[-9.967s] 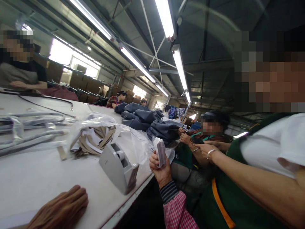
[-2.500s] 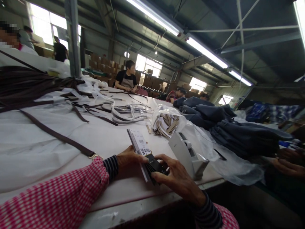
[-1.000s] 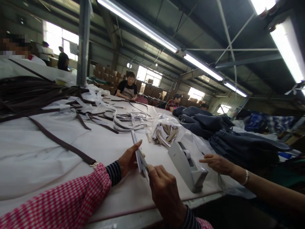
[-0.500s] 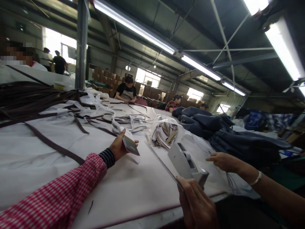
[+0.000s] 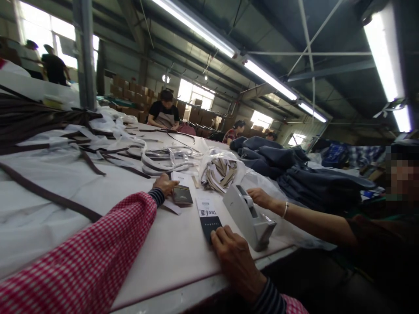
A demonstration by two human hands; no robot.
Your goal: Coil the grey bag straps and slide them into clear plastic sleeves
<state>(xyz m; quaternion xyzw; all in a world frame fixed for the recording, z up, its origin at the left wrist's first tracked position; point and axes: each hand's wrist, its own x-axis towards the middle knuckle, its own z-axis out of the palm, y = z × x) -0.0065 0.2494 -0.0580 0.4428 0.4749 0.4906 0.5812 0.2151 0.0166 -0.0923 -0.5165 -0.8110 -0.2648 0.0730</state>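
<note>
My left hand [image 5: 165, 185] is closed on the edge of a grey-brown hang tag [image 5: 182, 195] that has a white label part at its top. Against the table surface, my right hand [image 5: 235, 257] pinches the lower end of a dark hang tag [image 5: 210, 226]. That tag's upper part is white, with a barcode and the handwritten mark "DX06" followed by a character. Just beyond my right hand stands a grey tape dispenser [image 5: 244, 213]. Another person's hand [image 5: 260, 197] reaches in from the right behind the dispenser; its fingertips are partly hidden.
A clear bag of beige and white strips [image 5: 220, 173] lies past the tags. Dark strips [image 5: 52, 194] and pale grey straps [image 5: 166, 159] spread over the left of the white table [image 5: 170, 261]. Dark blue fabric [image 5: 310, 192] is heaped at the right. A person [image 5: 165, 111] sits at the far side.
My view has turned to the right. Both tags have been lowered to the table, faces up. The other person's hand has moved left, up to the dispenser.
</note>
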